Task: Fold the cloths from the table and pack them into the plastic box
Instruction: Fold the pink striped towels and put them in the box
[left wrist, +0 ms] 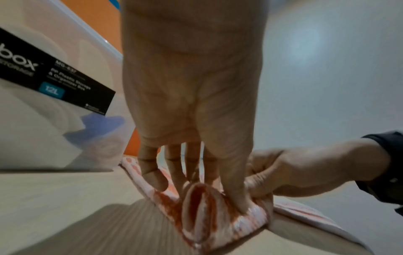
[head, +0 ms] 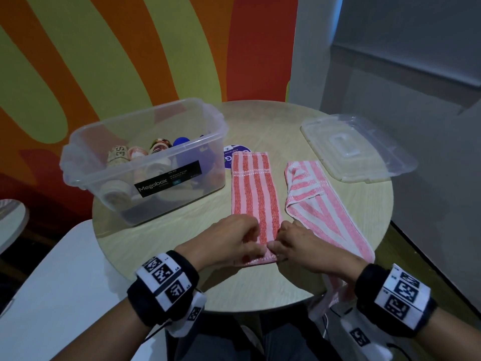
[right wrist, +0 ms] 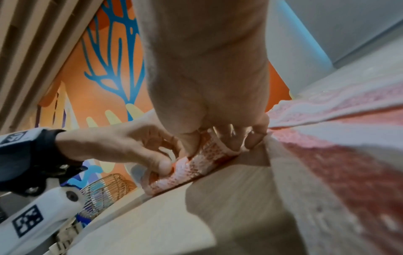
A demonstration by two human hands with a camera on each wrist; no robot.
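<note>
Both hands at the near end of the red-striped cloth (head: 253,194), bottom centre of the head view. Left hand (head: 229,241) pinches the hem w/ thumb & curled fingers; right hand (head: 302,246) does the same at the other corner, hem bunched up betw. them. Cloth lies flat, running up toward frame centre. Second pink-striped cloth (head: 320,204) just right of it, crumpled, trailing off the table (head: 161,246) edge. Plastic box (head: 145,155) at centre left, rolled cloths inside. Clear lid (head: 359,147) at centre right.

black wristbands (head: 166,287), white marker tags, white wrist cameras, cables
</note>
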